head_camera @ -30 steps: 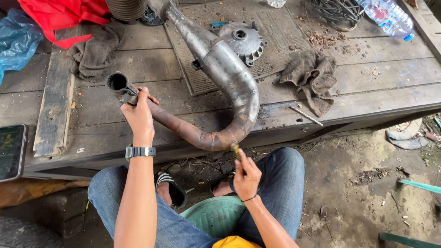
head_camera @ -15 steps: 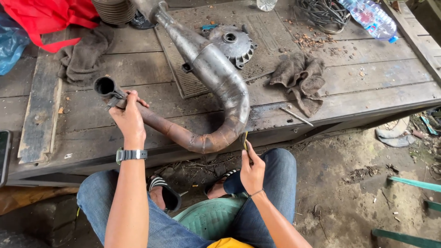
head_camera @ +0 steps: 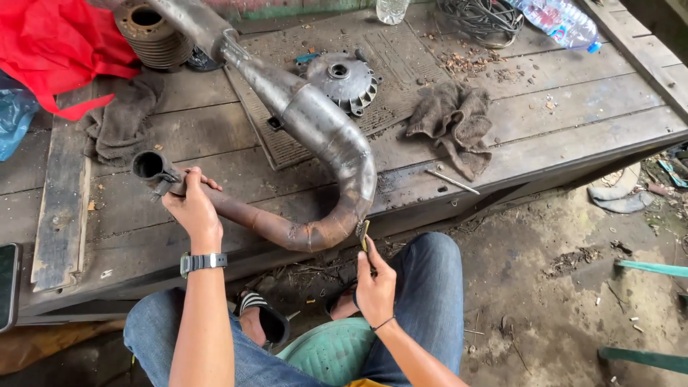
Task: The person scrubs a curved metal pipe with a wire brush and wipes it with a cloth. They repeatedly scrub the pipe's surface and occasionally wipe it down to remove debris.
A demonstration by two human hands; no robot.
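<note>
A rusty curved exhaust pipe (head_camera: 315, 129) lies across the wooden workbench (head_camera: 545, 122), its bend hanging over the front edge. My left hand (head_camera: 192, 208), with a wristwatch, grips the thin end of the pipe just behind its open mouth (head_camera: 148, 165). My right hand (head_camera: 374, 285) is below the bench edge and holds a small wire brush (head_camera: 363, 231) with a yellowish handle, its head touching the outer side of the bend.
On the bench are a finned engine cylinder (head_camera: 153, 34), a round metal cover (head_camera: 342, 80), a mesh mat (head_camera: 401, 64), two dirty rags (head_camera: 453, 120), a red cloth (head_camera: 57, 50), a plastic bottle (head_camera: 559, 20), a metal rod (head_camera: 451, 181). A phone (head_camera: 8, 283) lies at left.
The view has shifted and closed in. My right hand with the brush moved rightward along the bend, from its underside to its outer side. My left hand kept its grip.
</note>
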